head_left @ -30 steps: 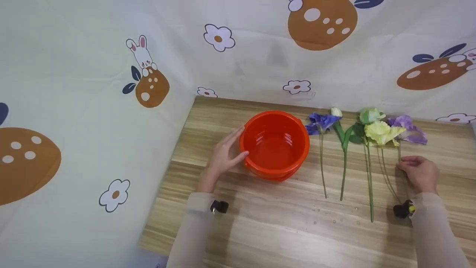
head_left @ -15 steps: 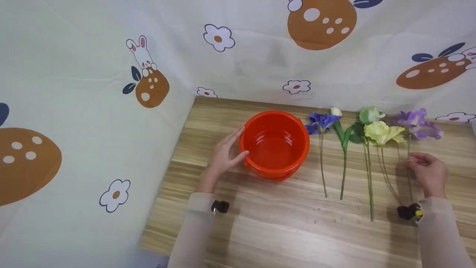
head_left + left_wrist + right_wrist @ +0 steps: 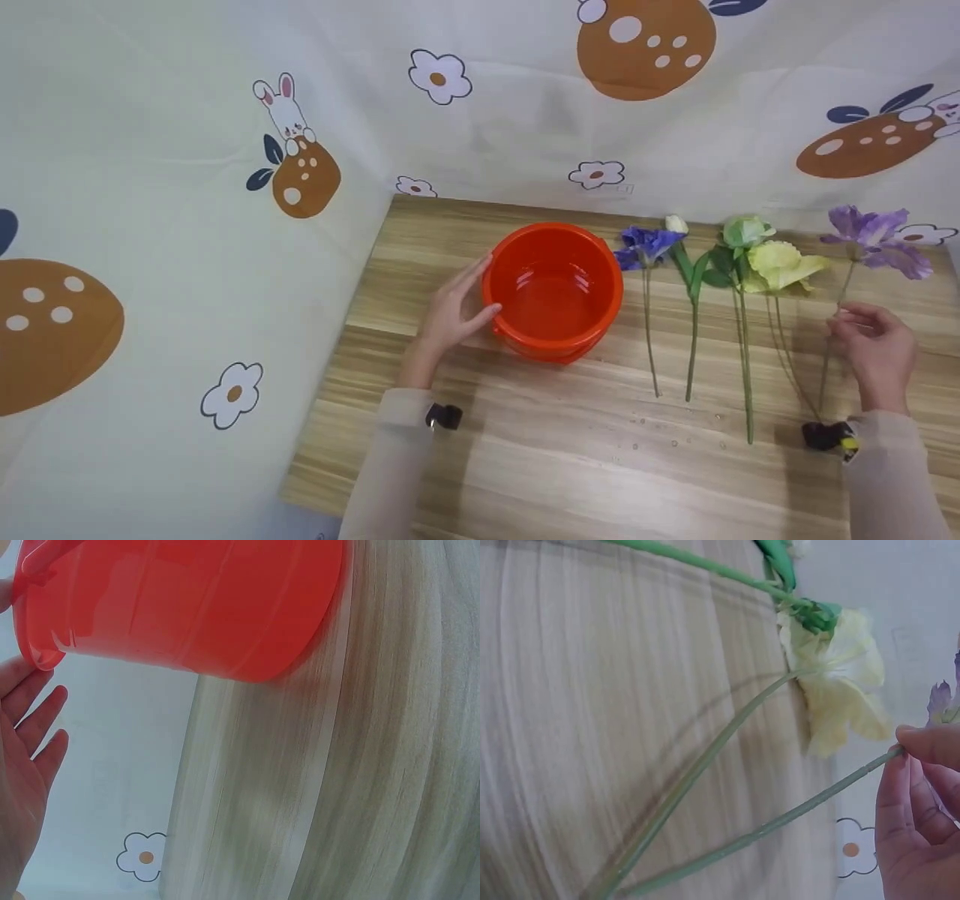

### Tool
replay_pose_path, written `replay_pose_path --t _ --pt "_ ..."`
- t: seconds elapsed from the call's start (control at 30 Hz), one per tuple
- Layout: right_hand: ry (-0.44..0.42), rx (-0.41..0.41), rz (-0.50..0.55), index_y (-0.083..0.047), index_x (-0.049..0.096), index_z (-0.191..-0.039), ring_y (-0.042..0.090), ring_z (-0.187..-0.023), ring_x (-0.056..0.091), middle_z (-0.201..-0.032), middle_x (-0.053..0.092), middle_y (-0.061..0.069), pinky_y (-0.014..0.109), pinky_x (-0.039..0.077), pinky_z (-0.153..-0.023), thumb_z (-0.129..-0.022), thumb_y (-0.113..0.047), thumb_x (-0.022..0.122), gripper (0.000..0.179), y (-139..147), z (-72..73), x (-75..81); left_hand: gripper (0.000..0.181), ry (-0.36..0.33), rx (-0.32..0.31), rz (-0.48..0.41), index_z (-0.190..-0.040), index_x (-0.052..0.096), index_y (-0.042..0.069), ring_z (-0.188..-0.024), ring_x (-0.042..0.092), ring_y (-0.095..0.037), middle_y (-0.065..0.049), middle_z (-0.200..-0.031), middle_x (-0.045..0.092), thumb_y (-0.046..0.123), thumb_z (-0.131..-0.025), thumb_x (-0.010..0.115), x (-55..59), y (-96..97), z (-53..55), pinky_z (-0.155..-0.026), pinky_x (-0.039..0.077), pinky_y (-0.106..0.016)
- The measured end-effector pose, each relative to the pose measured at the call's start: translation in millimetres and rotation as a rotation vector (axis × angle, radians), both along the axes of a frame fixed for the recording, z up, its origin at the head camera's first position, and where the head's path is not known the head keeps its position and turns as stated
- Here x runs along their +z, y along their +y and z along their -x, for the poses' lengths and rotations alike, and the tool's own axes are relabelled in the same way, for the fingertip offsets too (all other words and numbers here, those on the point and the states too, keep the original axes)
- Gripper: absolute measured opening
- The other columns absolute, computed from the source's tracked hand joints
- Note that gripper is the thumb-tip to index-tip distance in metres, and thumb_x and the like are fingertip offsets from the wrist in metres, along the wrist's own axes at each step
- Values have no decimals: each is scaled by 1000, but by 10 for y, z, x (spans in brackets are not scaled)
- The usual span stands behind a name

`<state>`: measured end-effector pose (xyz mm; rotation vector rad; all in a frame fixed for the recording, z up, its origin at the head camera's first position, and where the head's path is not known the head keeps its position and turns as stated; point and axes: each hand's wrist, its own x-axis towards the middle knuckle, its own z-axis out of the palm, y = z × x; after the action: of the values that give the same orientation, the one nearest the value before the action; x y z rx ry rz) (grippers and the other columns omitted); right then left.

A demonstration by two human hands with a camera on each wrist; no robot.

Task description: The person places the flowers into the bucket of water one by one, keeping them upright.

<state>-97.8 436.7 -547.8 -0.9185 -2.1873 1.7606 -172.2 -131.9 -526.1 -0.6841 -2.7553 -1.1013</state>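
My left hand [image 3: 452, 309] rests against the left rim of a red bucket [image 3: 553, 341], fingers straight and thumb apart; the left wrist view shows its fingertips touching the rim of the bucket [image 3: 187, 607]. My right hand [image 3: 876, 346] pinches the stem of a purple artificial iris [image 3: 874, 236] between thumb and fingers. In the right wrist view this green stem [image 3: 780, 821] slants down from the fingertips, its lower end near the yellow flower's stem. To the left of my right hand lies the yellow artificial flower [image 3: 780, 266], next to a pale green rose [image 3: 746, 231].
A white tulip [image 3: 676, 224] with green leaves and a blue iris [image 3: 649, 246] lie between the bucket and the rose, stems toward me. Small clear drops [image 3: 674, 443] dot the wooden table [image 3: 570, 480]. A patterned cloth [image 3: 510, 120] stands behind and to the left.
My right hand has moved right and raised the purple iris off the table, away from the yellow flower, which has shifted slightly. My left hand and the bucket have stayed put.
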Motion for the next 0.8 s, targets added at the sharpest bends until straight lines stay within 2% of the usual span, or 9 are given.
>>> replay_pose_path --t 0.17,0.37,0.6,0.73,0.8 --pt "1 -26 -33 -20 68 -99 -7 -69 58 -73 64 -21 6 47 -57 -79 -9 74 24 -49 -14 86 72 7 2 -2 -147 32 30 -136 38 -21 12 -151 32 33 -85 67 -4 2 -1 -107 36 -49" --pt "7 -30 -53 -17 68 -105 -6 -70 59 -75 64 -21 4 46 -62 -78 -12 76 28 -135 -20 219 72 1 7 -11 -147 32 32 -137 36 -17 17 -151 29 32 -84 68 -9 1 -3 -108 35 -48" --pt "72 -44 31 -14 69 -101 -3 -68 60 -74 66 -16 5 48 -61 -76 -5 76 28 -256 -5 364 72 21 7 2 -147 32 31 -137 37 -17 13 -151 32 32 -84 68 -19 -2 4 -108 35 -47" --pt "156 -62 118 -8 69 -99 1 -67 61 -74 67 -9 8 50 -61 -75 3 75 27 -343 3 411 73 -3 11 -6 -147 31 33 -137 35 -15 9 -151 34 32 -84 68 -18 1 -1 -107 36 -49" --pt "190 -63 113 -6 69 -98 2 -65 61 -72 67 -8 8 51 -61 -74 6 74 27 -392 11 423 73 -12 12 -10 -147 31 33 -137 35 -16 5 -151 36 32 -84 68 -20 1 -1 -106 37 -50"
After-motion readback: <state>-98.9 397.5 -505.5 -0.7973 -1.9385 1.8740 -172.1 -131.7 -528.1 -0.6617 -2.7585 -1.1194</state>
